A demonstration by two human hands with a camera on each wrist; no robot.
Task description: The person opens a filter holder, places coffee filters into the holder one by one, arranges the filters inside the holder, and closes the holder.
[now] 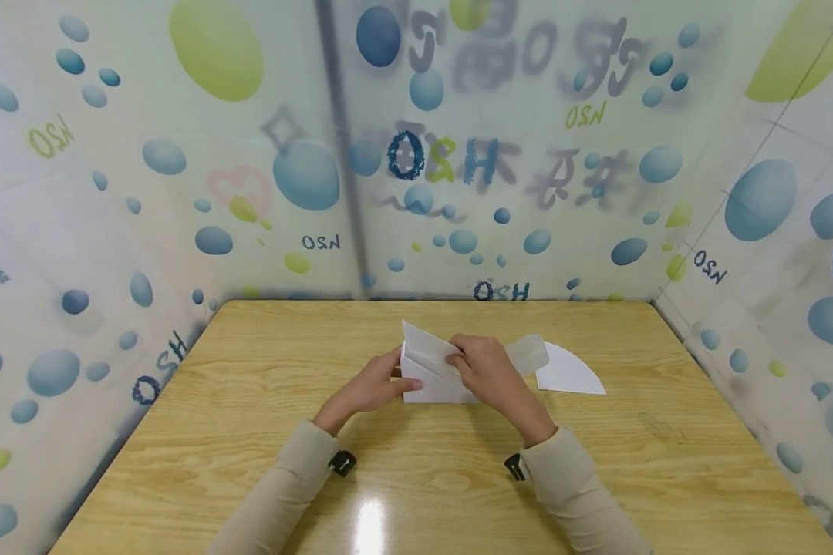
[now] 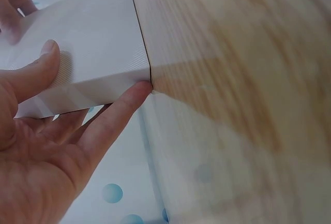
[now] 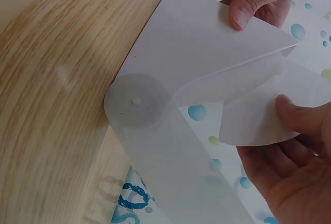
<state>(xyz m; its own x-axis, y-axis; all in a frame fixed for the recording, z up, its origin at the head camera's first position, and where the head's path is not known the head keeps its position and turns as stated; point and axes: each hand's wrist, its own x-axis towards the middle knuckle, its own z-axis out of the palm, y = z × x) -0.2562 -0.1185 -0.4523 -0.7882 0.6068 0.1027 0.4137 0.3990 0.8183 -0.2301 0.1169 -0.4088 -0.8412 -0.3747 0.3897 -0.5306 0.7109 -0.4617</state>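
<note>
White box (image 1: 426, 394) on table (image 1: 215, 401), left hand (image 1: 371, 384) gripping its end between thumb and fingers, likely bracing it. Right hand (image 1: 487, 371) pinches paper flap (image 3: 253, 120), thumb against fingers, probably for control.

Left hand (image 2: 49, 154) at 8 o'clock holds white box (image 2: 98, 30) at 10: thumb on broad face, forefinger reaching corner. Right hand (image 2: 9, 17) partly visible, far 10 o'clock. Wood-grain worktop (image 2: 227, 74), 3 o'clock. Blue-dotted wall (image 2: 121, 167), 7 o'clock.
</note>
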